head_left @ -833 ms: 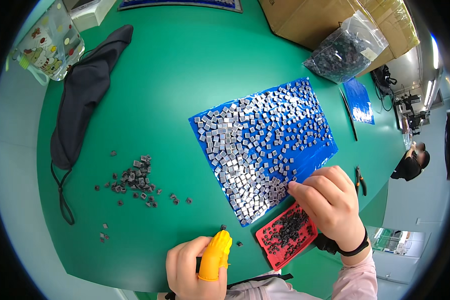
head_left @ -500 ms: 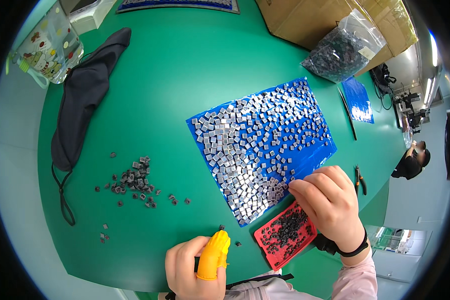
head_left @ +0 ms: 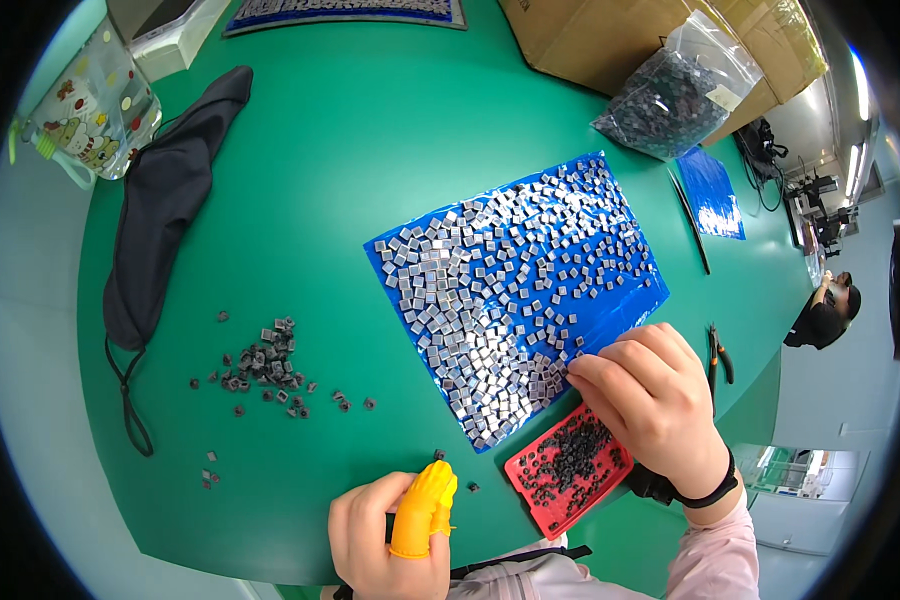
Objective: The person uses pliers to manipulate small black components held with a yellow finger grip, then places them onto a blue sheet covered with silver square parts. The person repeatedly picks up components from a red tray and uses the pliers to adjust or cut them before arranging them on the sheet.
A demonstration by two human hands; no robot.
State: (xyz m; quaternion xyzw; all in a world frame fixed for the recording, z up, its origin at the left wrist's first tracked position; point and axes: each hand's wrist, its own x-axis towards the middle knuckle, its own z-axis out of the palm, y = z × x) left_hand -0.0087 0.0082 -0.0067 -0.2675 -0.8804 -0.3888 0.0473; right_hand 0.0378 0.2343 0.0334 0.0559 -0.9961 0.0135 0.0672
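My left hand (head_left: 395,525) is closed near the table's front edge, with yellow finger covers (head_left: 426,510) on it. At the covered fingertips is a small dark square part (head_left: 439,455). My right hand (head_left: 650,405) is pinched at the lower right edge of a blue sheet (head_left: 605,315), which is covered with several rows of small silvery square pieces (head_left: 470,330). Whatever lies between those right fingertips is too small to make out. Partly under the right hand is a red tray (head_left: 560,530) holding small black parts (head_left: 575,455).
Loose dark parts (head_left: 270,360) lie in a pile on the green table (head_left: 300,200). A black cloth pouch (head_left: 165,210) and a clear bottle (head_left: 100,100) are at left. Far right are a cardboard box (head_left: 570,40), a filled plastic bag (head_left: 675,90), tweezers (head_left: 690,220) and pliers (head_left: 718,355).
The view has shifted slightly. My right fingertips remain pinched at the sheet's edge, and my left hand stays closed in nearly the same place.
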